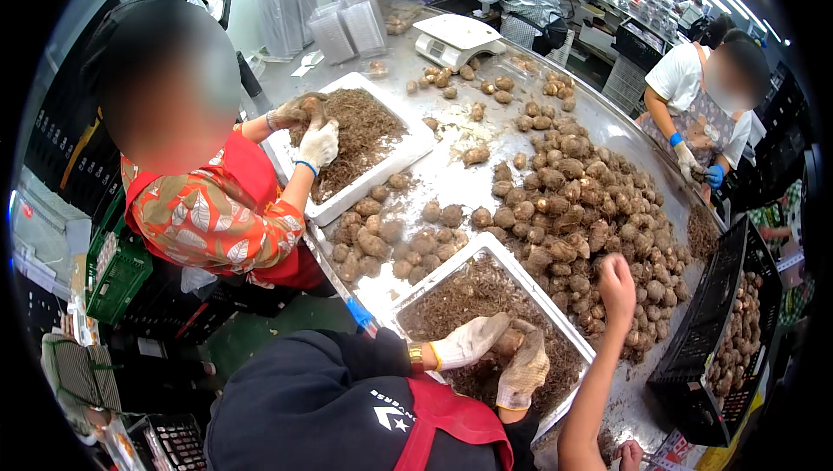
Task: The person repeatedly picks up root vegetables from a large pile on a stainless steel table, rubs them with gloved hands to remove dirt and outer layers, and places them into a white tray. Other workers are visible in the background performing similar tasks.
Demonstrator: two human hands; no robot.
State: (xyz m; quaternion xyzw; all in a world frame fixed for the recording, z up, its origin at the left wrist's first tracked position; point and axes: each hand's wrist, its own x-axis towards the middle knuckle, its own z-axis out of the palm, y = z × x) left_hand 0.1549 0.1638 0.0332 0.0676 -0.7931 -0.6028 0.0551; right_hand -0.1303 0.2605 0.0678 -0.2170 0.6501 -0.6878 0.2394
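Observation:
My left hand (pixel 470 342), in a soiled white knit glove with a wristwatch at the cuff, holds a brown taro corm (pixel 507 344). From the other side my right hand (pixel 524 370), gloved too, grips the same corm. Both hands are over a white foam box (pixel 485 243) with brown fibrous scrapings (pixel 449 302) in it. The fingers hide part of the corm. Beyond the box rises a big heap of hairy taro corms (pixel 573 210), and a smaller group of corms (pixel 371 243) lies to its left.
A co-worker's bare forearm (pixel 592 393) reaches past my right side to the heap. Left, another person's gloved hands (pixel 319 145) work over a second foam box (pixel 416 139). A black crate (pixel 690 367) of corms stands right. A scale (pixel 459 31) sits on the metal table (pixel 403 80).

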